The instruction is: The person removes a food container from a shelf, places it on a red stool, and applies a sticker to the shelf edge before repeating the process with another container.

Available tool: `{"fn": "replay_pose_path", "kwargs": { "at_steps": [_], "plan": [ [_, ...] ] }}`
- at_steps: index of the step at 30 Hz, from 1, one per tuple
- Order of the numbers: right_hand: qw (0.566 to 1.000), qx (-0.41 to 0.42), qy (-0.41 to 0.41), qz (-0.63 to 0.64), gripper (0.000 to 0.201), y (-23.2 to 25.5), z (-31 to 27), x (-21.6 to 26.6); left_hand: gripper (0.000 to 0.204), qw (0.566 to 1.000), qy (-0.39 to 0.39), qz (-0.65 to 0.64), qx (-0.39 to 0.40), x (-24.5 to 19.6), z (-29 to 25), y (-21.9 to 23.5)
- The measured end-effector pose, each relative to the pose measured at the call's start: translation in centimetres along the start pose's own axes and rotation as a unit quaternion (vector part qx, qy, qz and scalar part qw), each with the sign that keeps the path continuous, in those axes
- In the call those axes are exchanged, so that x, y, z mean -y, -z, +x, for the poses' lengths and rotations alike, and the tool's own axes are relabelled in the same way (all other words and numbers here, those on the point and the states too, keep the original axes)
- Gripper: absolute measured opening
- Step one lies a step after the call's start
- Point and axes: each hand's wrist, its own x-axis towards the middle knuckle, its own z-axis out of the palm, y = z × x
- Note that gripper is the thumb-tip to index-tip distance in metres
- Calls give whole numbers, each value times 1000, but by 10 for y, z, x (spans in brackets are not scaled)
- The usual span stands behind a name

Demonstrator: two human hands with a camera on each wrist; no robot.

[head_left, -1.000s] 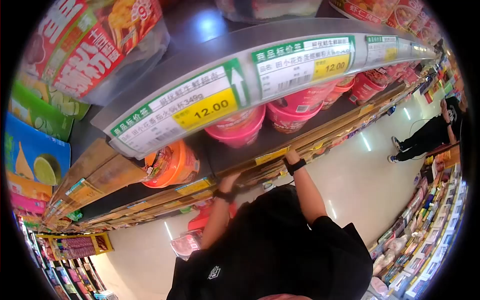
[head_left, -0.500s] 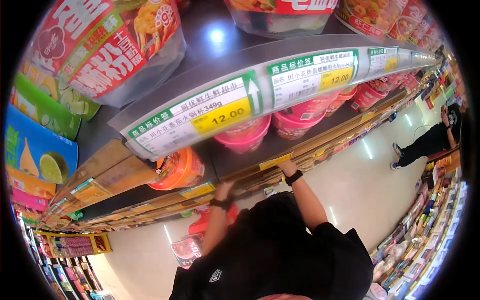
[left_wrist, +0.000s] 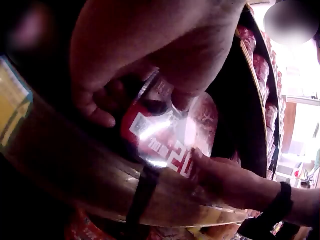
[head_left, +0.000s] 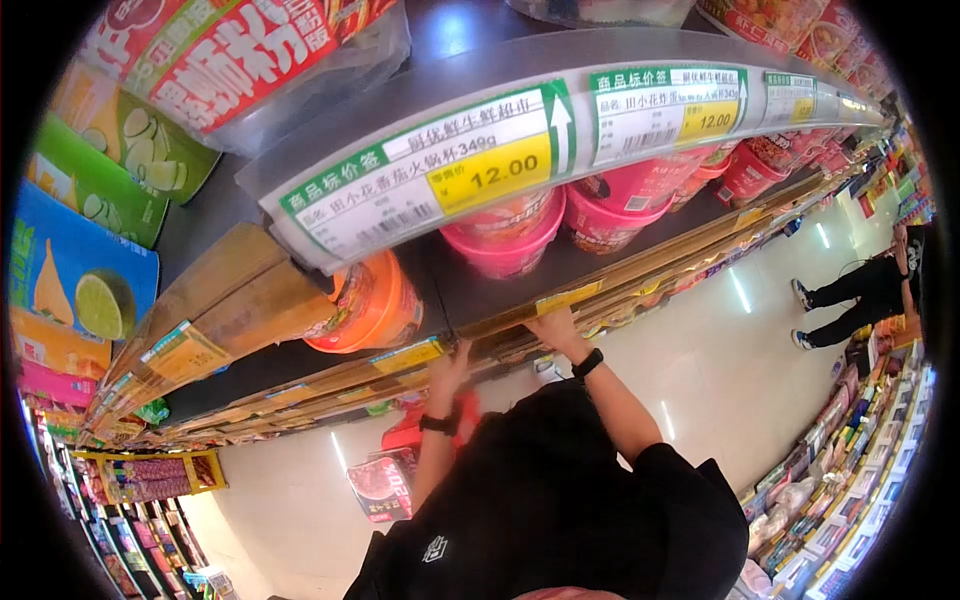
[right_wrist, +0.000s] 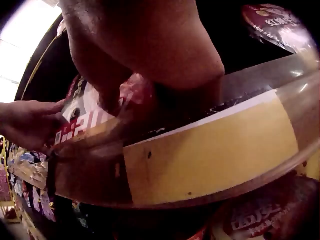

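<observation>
1. At far left, a wrapped tub (head_left: pixel 290 60) is seen on the upper tier; an orange tub (head_left: pixel 385 310) is set below it. What is inside either cannot be told.
2. The packet's near side appears to be held in the narrow grip of the left hand (head_left: pixel 447 370).
3. Between the hands, at the front edge of the shelf (head_left: pixel 540 285), a glossy red-and-white packet (left_wrist: pixel 160 135) is found — its contents cannot be made out. Two-handed handling is judged to be in hand; steady, matched pressure and clearance from the shelf lip are called for.
4. Pink tubs (head_left: pixel 505 245) are stood deeper on that shelf, contents unseen.
5. By the right hand (head_left: pixel 560 330), the packet's other side appears to be pinched — a narrow grip too.
</observation>
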Motion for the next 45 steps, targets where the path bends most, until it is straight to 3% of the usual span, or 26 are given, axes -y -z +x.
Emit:
{"fn": "replay_pose_path", "kwargs": {
  "at_steps": [1,2,3,4,7,8,10,13,15,17,18,21,26,28,30,35,37,42,45],
  "plan": [
    [999,27,-28,34,31,-2,3,-3,41,999,-36,-21,-18,2,-3,-1],
    [994,-47,51,87,28,-6,7,-4,39,996,-78,-5,-40,11,-1,-5],
    [991,-55,28,123,26,-7,5,-5,38,991,-120,10,-63,20,2,-8],
    [985,-61,4,158,24,-4,1,2,32,996,-74,39,-38,17,-1,-5],
    [974,-83,-68,199,21,22,-10,45,30,994,13,-99,42,0,-13,8],
    [971,-92,-93,202,20,33,-12,59,31,993,-2,-114,27,5,-16,5],
    [970,-76,-81,217,24,48,-18,73,36,989,-31,-146,0,21,-25,-5],
    [977,-64,-66,192,29,69,-34,86,52,970,52,-233,51,-1,-41,6],
    [977,-52,-68,193,31,75,-45,83,59,965,37,-249,75,-35,-54,15],
    [969,-31,-87,228,32,76,-60,73,66,960,31,-263,95,-42,-61,10],
    [976,-26,-77,201,33,76,-68,65,69,957,32,-269,104,-34,-67,3],
    [926,-9,-136,352,34,78,-79,57,80,963,-22,-240,118,-19,-72,-11],
    [922,41,-150,355,38,91,-83,47,81,930,22,-326,171,-35,-79,-13],
    [922,74,-140,354,43,91,-89,39,79,947,-18,-277,162,-12,-74,-19],
    [922,109,-146,341,47,95,-90,42,75,952,7,-253,171,1,-75,-16],
    [912,159,-162,343,62,92,-86,54,60,917,223,-252,214,13,-74,-3],
    [906,164,-168,351,62,89,-85,57,56,906,241,-282,202,15,-76,-5],
    [915,149,-142,347,60,79,-83,57,50,892,119,-421,116,25,-75,-17],
    [908,142,-171,355,58,74,-83,55,55,888,182,-416,81,41,-68,-26]
  ]
}}
